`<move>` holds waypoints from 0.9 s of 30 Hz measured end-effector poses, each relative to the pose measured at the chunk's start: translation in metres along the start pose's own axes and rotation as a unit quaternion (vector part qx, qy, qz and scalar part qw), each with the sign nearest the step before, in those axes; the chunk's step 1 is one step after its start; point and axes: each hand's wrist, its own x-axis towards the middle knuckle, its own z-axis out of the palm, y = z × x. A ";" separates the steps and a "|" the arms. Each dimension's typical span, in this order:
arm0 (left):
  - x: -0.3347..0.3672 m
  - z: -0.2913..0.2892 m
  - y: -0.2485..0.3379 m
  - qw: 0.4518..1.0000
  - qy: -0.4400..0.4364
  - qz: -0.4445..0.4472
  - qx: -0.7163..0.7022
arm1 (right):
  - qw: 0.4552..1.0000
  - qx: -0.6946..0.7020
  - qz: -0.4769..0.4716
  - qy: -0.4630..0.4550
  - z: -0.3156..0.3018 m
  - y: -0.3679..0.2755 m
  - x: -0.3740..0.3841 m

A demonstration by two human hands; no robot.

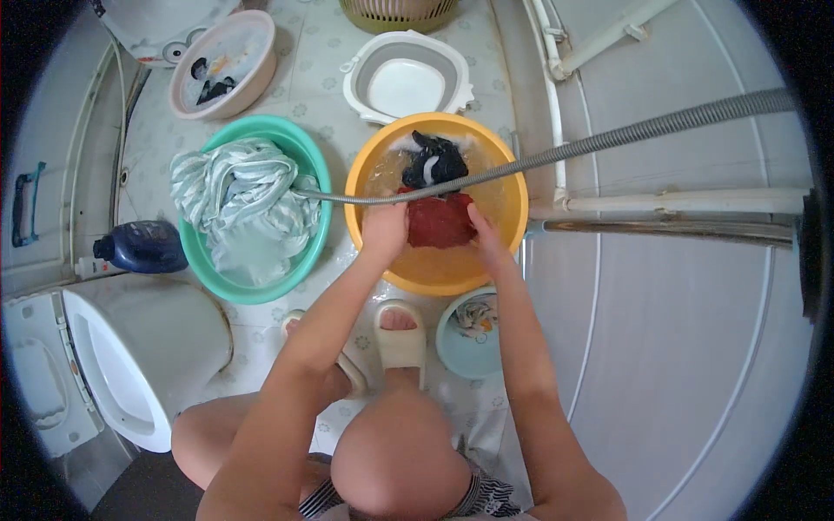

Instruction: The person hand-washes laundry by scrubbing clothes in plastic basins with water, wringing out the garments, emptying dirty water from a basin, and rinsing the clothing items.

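Both my hands reach into an orange basin (508, 187) of water on the tiled floor. My left hand (383, 227) and my right hand (480, 227) grip the two sides of a dark red cloth (439, 221) held in the water. A black and white garment (433, 161) floats at the far side of the same basin. A ribbed metal shower hose (608, 141) crosses over the basin from the right and ends in the green basin (306, 148) to the left, which holds a pale striped cloth (236, 187).
A toilet (130, 347) stands at lower left with a dark blue bottle (143, 247) beside it. A pink basin (224, 62), a grey-white folding basin (406, 78) and a basket (398, 12) lie farther off. A small blue bowl (465, 334) sits by my slippered feet (398, 334).
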 end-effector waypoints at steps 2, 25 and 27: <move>-0.005 0.010 0.019 0.999 -0.016 -0.029 -0.007 | 0.970 -0.206 -0.121 0.036 -0.032 0.011 0.013; -0.037 -0.053 0.128 0.943 0.201 0.142 -0.222 | 0.955 0.291 -0.043 -0.037 0.030 -0.023 -0.055; -0.034 -0.044 0.128 0.940 0.179 0.146 -0.250 | 0.958 0.283 -0.046 -0.025 0.028 -0.024 -0.054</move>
